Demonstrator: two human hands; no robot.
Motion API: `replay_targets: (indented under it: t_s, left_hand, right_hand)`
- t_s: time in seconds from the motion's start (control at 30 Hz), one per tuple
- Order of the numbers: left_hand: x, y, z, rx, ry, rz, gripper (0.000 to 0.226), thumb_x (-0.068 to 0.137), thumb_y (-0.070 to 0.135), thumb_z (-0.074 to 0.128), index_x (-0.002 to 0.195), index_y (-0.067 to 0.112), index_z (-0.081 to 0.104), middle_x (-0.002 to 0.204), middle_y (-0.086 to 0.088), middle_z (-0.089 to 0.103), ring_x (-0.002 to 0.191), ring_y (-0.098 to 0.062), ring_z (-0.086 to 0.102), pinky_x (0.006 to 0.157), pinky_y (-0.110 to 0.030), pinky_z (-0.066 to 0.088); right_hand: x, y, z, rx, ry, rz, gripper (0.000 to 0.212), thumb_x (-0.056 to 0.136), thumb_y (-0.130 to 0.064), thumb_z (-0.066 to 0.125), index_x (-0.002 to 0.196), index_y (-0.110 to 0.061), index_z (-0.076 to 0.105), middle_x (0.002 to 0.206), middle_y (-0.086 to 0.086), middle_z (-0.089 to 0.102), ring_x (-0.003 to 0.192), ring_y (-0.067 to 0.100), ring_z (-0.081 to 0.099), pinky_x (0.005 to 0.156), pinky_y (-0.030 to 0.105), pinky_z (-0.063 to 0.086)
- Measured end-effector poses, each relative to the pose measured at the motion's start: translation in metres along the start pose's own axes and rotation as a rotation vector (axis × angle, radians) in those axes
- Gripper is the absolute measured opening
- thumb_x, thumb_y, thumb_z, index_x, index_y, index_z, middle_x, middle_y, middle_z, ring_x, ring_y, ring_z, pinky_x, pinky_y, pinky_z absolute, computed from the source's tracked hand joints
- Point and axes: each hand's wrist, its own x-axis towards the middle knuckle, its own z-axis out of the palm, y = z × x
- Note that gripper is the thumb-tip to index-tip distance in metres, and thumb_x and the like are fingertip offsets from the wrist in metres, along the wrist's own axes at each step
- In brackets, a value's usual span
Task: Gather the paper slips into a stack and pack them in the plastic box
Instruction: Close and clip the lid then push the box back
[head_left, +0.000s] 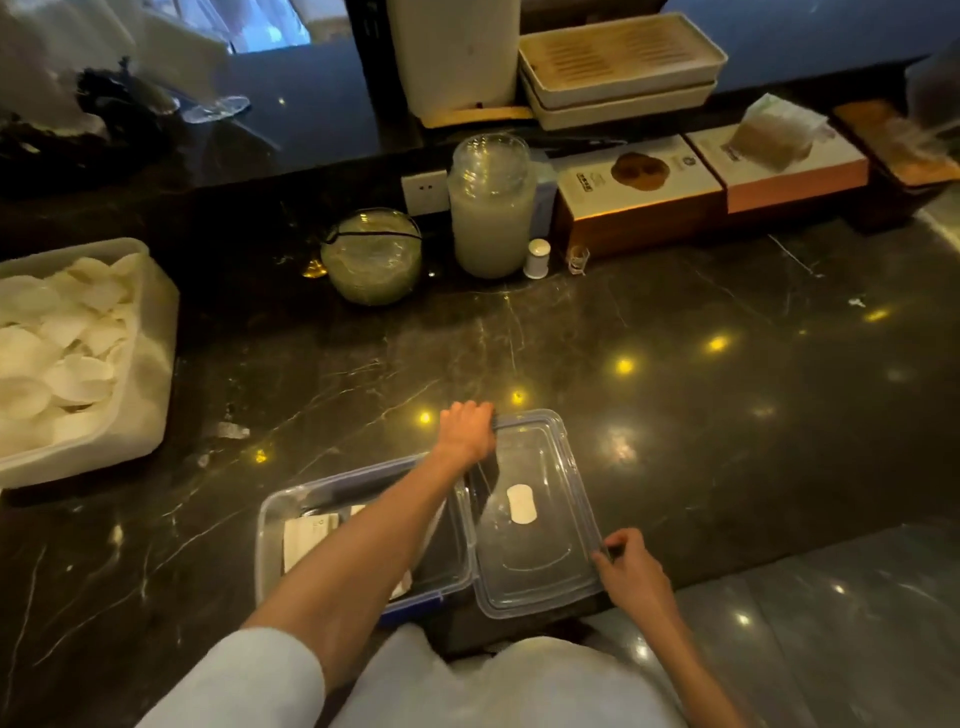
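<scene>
A clear plastic box with blue clips sits at the near edge of the dark marble counter. A stack of pale paper slips lies inside it, partly hidden under my left forearm. The box's clear lid lies flat just to the right, with a small white oval label on it. My left hand reaches across the box and grips the lid's far left corner. My right hand pinches the lid's near right edge.
A large white tub of white round pieces stands at the left. At the back are a round glass bowl, a tall glass jar, a small white shaker, cardboard boxes and stacked trays.
</scene>
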Motion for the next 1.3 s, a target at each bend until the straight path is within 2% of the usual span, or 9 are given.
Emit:
replay_targets:
  t_s: [0.2, 0.43, 0.67, 0.73, 0.9, 1.0, 1.13, 1.2, 1.3]
  left_hand:
    - [0.003, 0.009, -0.002, -0.126, 0.057, -0.024, 0.037, 0.089, 0.010, 0.058, 0.124, 0.019, 0.065, 0.127, -0.011, 0.064, 0.118, -0.033, 0.059, 0.099, -0.044, 0.050]
    - [-0.006, 0.024, -0.049, -0.363, 0.361, -0.101, 0.052, 0.089, 0.003, 0.052, 0.133, 0.029, 0.061, 0.124, -0.010, 0.060, 0.119, -0.033, 0.052, 0.101, -0.047, 0.047]
    - [-0.066, -0.030, -0.084, -1.915, 0.338, -0.254, 0.028, 0.101, 0.011, 0.043, 0.124, 0.011, 0.058, 0.107, -0.010, 0.064, 0.093, -0.027, 0.065, 0.075, -0.035, 0.059]
    - [-0.086, -0.062, -0.084, -2.246, 0.329, -0.258, 0.027, 0.103, 0.016, 0.043, 0.127, 0.004, 0.050, 0.117, -0.017, 0.058, 0.106, -0.037, 0.064, 0.086, -0.043, 0.060]
    - [-0.140, -0.116, -0.073, -2.263, 0.112, -0.320, 0.044, 0.091, 0.029, 0.065, 0.114, -0.009, 0.067, 0.130, -0.030, 0.062, 0.116, -0.036, 0.065, 0.115, -0.047, 0.040]
    - [-0.162, -0.136, -0.065, -2.091, 0.174, -0.399, 0.047, 0.091, 0.010, 0.064, 0.135, -0.004, 0.055, 0.143, -0.026, 0.054, 0.117, -0.030, 0.061, 0.108, -0.044, 0.046]
    - [-0.181, -0.149, -0.062, -1.989, 0.300, -0.437, 0.060, 0.092, -0.009, 0.054, 0.149, 0.004, 0.038, 0.129, -0.020, 0.062, 0.078, -0.020, 0.075, 0.059, -0.030, 0.062]
    - [-0.188, -0.154, -0.061, -1.989, 0.330, -0.445, 0.062, 0.093, -0.015, 0.048, 0.149, 0.008, 0.037, 0.131, -0.019, 0.063, 0.089, -0.027, 0.076, 0.061, -0.035, 0.064]
    - [-0.196, -0.160, -0.061, -1.979, 0.353, -0.419, 0.063, 0.093, -0.015, 0.048, 0.150, 0.013, 0.039, 0.130, -0.019, 0.065, 0.108, -0.035, 0.070, 0.077, -0.042, 0.064]
  right_hand:
    - [0.005, 0.023, -0.018, 0.047, -0.010, -0.060, 0.006, 0.095, -0.026, 0.058, 0.091, -0.022, 0.058, 0.077, -0.006, 0.063, 0.073, 0.014, 0.061, 0.071, 0.035, 0.050]
    - [0.023, -0.009, -0.072, 0.383, 0.326, -0.363, 0.009, 0.096, -0.016, 0.057, 0.092, -0.024, 0.059, 0.095, 0.004, 0.064, 0.086, 0.014, 0.063, 0.072, 0.043, 0.056]
    - [0.007, -0.089, -0.093, 0.301, 0.498, -0.942, 0.016, 0.089, -0.016, 0.066, 0.102, -0.025, 0.065, 0.101, -0.025, 0.058, 0.095, 0.010, 0.058, 0.081, 0.028, 0.049]
    - [0.005, -0.095, -0.087, 0.219, 0.536, -1.091, 0.021, 0.085, -0.012, 0.069, 0.105, -0.020, 0.068, 0.106, -0.017, 0.059, 0.099, 0.010, 0.056, 0.088, 0.021, 0.047]
    - [0.002, -0.098, -0.056, 0.047, 0.420, -1.307, 0.028, 0.089, -0.024, 0.061, 0.107, -0.006, 0.073, 0.110, 0.000, 0.060, 0.100, 0.015, 0.056, 0.090, 0.015, 0.045]
    - [-0.001, -0.101, -0.039, 0.033, 0.268, -1.290, 0.024, 0.088, -0.023, 0.063, 0.108, -0.012, 0.071, 0.112, -0.011, 0.056, 0.104, 0.012, 0.055, 0.094, 0.014, 0.044]
    - [-0.001, -0.111, -0.022, 0.081, -0.041, -1.054, 0.031, 0.086, -0.007, 0.070, 0.103, -0.033, 0.068, 0.118, -0.018, 0.060, 0.115, 0.000, 0.055, 0.098, 0.008, 0.040]
    - [-0.001, -0.121, -0.014, 0.234, -0.221, -0.835, 0.039, 0.088, -0.005, 0.067, 0.115, -0.032, 0.064, 0.126, -0.008, 0.060, 0.117, -0.009, 0.055, 0.096, 0.008, 0.043]
    - [-0.003, -0.136, -0.009, 0.530, -0.330, -0.466, 0.048, 0.092, -0.021, 0.064, 0.138, -0.020, 0.052, 0.128, 0.004, 0.064, 0.113, 0.015, 0.065, 0.094, 0.035, 0.054]
